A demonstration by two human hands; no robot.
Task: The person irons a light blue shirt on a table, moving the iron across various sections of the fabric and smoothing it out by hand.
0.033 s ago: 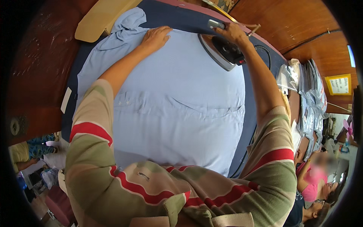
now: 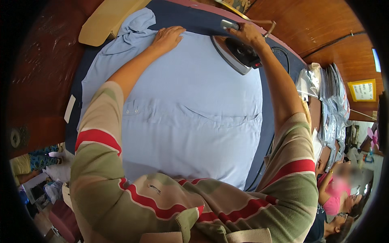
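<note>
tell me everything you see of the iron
The iron has a dark, glossy body, a silver, metallic base with a curved rim and a small red part near its lower right end. The right hand grips its handle, a pale grey end showing past it. It sits over the upper right of the blue garment; whether flat is unclear.

Garment-pressing workshop, padded navy table, electric iron, stacked bagged garments

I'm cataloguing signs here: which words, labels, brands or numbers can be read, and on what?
Wording isn't transcribed here; this is where it stands:
White sheet in a yellow frame: dark lettering, small, only partly legible.
Chest mark on the striped shirt: too small to read.
Iron: no readable text.
</note>
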